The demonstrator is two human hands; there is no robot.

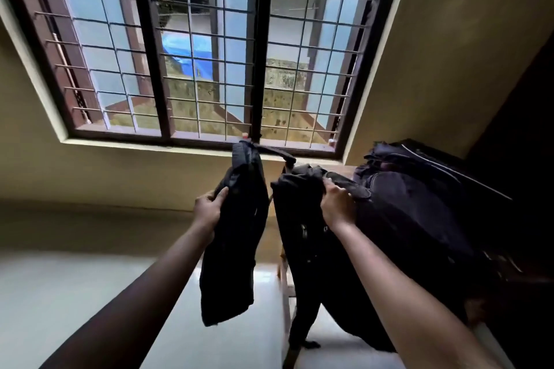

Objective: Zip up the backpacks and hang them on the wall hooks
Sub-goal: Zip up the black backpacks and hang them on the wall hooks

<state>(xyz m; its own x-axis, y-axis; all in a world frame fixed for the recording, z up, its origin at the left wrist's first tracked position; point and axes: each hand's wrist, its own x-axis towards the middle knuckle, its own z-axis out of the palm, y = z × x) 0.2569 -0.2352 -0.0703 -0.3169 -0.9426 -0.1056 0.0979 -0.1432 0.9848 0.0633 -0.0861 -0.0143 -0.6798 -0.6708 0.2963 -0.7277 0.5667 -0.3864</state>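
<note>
A dark backpack point(413, 219) sits at the right, below the window sill. My right hand point(337, 204) grips its top edge near a padded strap. A long dark part of a bag point(236, 234), a strap or a slim bag, hangs from a point at the sill point(250, 144). My left hand point(209, 208) holds its left side, thumb in front. The dim light hides zips and any hook.
A wide barred window point(209, 48) fills the upper view, with a pale sill ledge point(168, 148) under it. A yellowish wall point(449, 54) rises at the right. A wooden frame point(286, 284) shows between the bags, over a glossy pale floor point(90, 293).
</note>
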